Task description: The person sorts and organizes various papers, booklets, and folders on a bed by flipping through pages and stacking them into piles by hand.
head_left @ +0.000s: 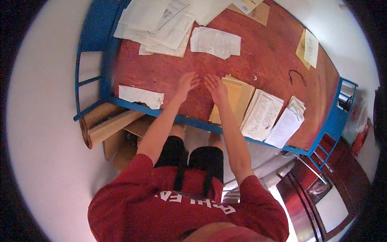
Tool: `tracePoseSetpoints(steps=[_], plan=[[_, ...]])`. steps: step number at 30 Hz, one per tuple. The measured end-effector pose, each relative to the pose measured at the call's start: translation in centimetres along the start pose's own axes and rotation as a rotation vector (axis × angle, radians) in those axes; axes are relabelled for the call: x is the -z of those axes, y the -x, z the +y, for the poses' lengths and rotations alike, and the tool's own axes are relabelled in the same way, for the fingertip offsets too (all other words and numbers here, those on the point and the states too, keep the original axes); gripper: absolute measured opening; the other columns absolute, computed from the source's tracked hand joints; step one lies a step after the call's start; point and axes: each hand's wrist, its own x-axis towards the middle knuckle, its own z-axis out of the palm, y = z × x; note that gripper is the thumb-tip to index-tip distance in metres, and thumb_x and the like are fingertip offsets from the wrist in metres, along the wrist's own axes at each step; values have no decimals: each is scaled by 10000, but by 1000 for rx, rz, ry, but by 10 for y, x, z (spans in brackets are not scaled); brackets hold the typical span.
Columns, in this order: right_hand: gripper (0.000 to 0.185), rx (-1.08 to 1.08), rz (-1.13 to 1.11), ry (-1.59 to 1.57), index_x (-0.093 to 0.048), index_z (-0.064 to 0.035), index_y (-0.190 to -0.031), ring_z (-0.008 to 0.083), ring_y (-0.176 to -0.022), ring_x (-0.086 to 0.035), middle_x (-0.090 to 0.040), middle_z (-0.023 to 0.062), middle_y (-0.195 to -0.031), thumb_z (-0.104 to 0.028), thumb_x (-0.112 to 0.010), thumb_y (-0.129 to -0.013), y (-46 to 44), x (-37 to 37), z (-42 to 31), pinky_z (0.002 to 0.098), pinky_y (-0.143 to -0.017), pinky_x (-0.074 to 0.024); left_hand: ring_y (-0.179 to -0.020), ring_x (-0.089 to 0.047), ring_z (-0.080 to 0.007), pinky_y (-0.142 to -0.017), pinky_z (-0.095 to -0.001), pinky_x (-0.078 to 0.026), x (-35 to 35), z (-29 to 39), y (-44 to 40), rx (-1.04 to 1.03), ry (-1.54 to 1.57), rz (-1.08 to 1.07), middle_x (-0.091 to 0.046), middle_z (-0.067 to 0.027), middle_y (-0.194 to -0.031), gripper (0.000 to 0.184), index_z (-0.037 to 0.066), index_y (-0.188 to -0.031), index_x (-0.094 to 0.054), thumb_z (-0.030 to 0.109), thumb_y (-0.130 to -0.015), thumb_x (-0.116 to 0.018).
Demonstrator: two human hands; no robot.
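Manila paper stack (240,93), likely light, pliable and easily creased, suits edge gripping; left hand (188,85) and right hand (216,89) appear empty, loosely spread, over the worktop (266,54).

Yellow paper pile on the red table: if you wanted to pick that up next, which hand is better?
Probably the right. The right hand looks empty and is right by the yellow paper pile. The left hand looks empty too, but it's farther away, on the other side of the right.
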Motion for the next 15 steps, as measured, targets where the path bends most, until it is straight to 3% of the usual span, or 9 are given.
tracePoseSetpoints(steps=[1,5,7,9,11,12,14,15], plan=[[419,-12,-9,-167,-326,55,-1193,288,-1127,-424,-383,181,-1242,-261,-328,-918,-11,-9,3,382,-949,-365,-836,-575,-195,-734,-300,-483,4,6,-12,-61,15,-8,-528,-127,-1055,340,-3,-1134,-436,189,-857,-477],[430,-26,-35,-144,-288,48,-1212,293,-1161,-383,-360,190,-1259,-271,-300,-923,-58,-26,1,404,-981,-329,-810,-580,-213,-706,-299,-494,3,28,-48,-151,-100,18,-472,-146,-1130,415,-21,-1191,-380,179,-844,-489],[414,-38,-135,-266,-267,39,-1226,285,-1171,-376,-361,185,-1262,-251,-278,-931,-75,-27,0,400,-982,-331,-789,-585,-210,-679,-301,-500,1,36,-72,-78,-53,37,-498,-143,-1090,421,-24,-1185,-386,182,-837,-500],[402,-55,-52,-331,-264,31,-1226,281,-1174,-374,-361,182,-1265,-243,-275,-932,-84,-30,0,396,-980,-336,-768,-590,-207,-652,-304,-507,-3,43,-85,-3,-14,59,-524,-140,-1050,427,-26,-1179,-391,185,-829,-512],[390,-71,29,-401,-261,22,-1227,277,-1177,-372,-361,178,-1267,-235,-271,-934,-88,-36,-1,393,-979,-341,-683,-601,-204,-588,-320,-515,-11,50,-90,-46,-267,122,-578,-141,-914,362,-42,-1085,-476,197,-818,-525],[379,-77,32,-414,-271,17,-1219,274,-1176,-375,-364,176,-1267,-232,-273,-934,-92,-33,2,388,-975,-348,-683,-601,-204,-588,-320,-515,-13,50,-94,-40,-266,117,-578,-141,-914,362,-42,-1085,-476,197,-818,-525],[367,-76,34,-425,-280,12,-1211,271,-1174,-378,-367,174,-1266,-230,-275,-935,-102,-28,4,384,-972,-355,-623,-609,-187,-567,-289,-509,-20,54,-103,-70,-409,197,-614,-132,-746,246,-43,-880,-588,182,-803,-527],[362,-72,20,-413,-277,10,-1212,270,-1169,-384,-369,175,-1265,-220,-289,-932,-102,-26,4,382,-970,-358,-623,-609,-187,-567,-289,-509,-18,51,-112,-67,-409,192,-614,-132,-746,246,-43,-880,-588,182,-803,-527]])
